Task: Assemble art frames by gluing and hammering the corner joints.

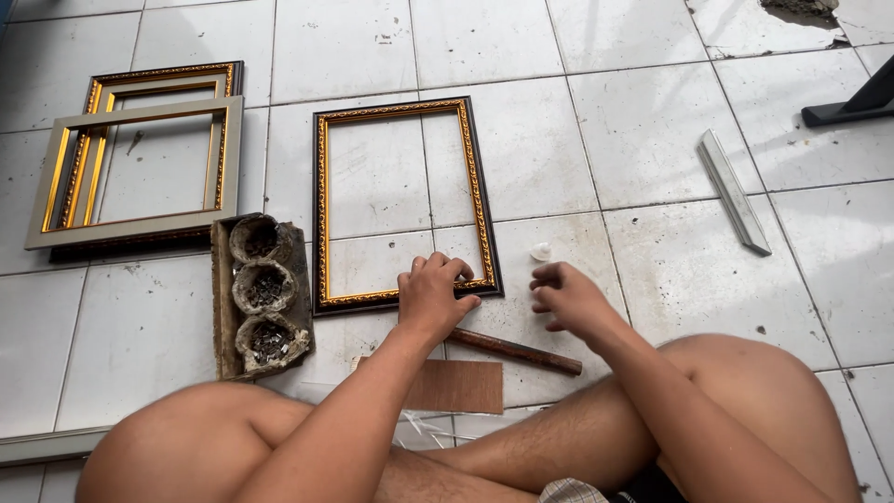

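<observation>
Far left on the tiled floor [559,56], two frames [140,158] are stacked, a pale one laid over a dark gilt one, set well apart from the hands and so seemingly put aside. Just right of them a worn box [222,307] is seen with three round cups in a row, each filled with what look like small metal fasteners; it lies close beside the work, probably for easy reach. Next, a black-and-gold frame [402,200] lies flat with bare tile showing through its opening. Its lower right corner is covered by the left hand [430,296], fingers curled and pressed down together on the moulding, apparently to steady it against the floor. A brown rod-like tool [517,351] lies just below that hand, with a brown board [458,386] nearer the crossed legs. A small white object [540,251] sits just beside the frame's corner; what it is cannot be told. The right hand [564,298] is held just off that corner, fingers loosely curled toward the thumb; whether anything is pinched cannot be told. Farther right a grey metal bar [734,192] lies apart, and a dark stand foot [852,107] is seen at the edge.
</observation>
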